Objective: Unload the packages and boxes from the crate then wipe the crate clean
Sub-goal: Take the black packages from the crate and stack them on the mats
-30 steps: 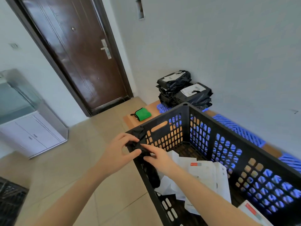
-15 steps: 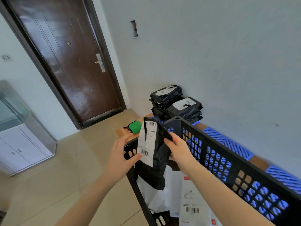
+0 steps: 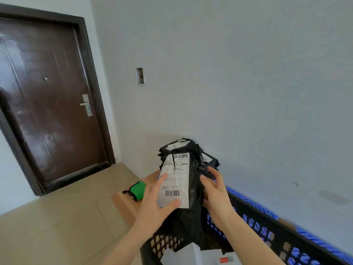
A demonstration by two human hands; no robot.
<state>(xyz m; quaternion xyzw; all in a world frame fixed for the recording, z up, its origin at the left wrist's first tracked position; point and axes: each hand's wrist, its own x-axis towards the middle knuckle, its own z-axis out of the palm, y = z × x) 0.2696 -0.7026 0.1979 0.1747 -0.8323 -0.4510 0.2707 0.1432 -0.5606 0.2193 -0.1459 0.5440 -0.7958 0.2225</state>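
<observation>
Grey plaster wall (image 3: 248,73) fills most of the view, with a dark brown door (image 3: 47,104) at 10 o'clock and beige tiled floor (image 3: 57,226) at 8 o'clock. Near the centre, slightly toward 5 o'clock, both hands hold a black package (image 3: 193,213) upright in the air above the near corner of the black crate (image 3: 248,210). Its white label (image 3: 177,178), which carries two barcodes and is split by a tear from the top, faces the camera.

The left hand (image 3: 154,207) grips the package at its 8 o'clock side, the thumb laid across the bottom of the label and a finger along the label's left edge. The right hand (image 3: 217,197) is at the package's 3 o'clock side, fingers spread and fairly straight against the black wrap.

White parcels (image 3: 191,253) lie inside the crate at 6 o'clock. At 12 o'clock from the held package, a stack of black packages (image 3: 177,145) sits against the wall. A green pouch (image 3: 137,190) rests on a wooden board (image 3: 124,203) at 9 o'clock from the hands. A blue pallet (image 3: 238,195) shows just beyond the crate's far rim.
</observation>
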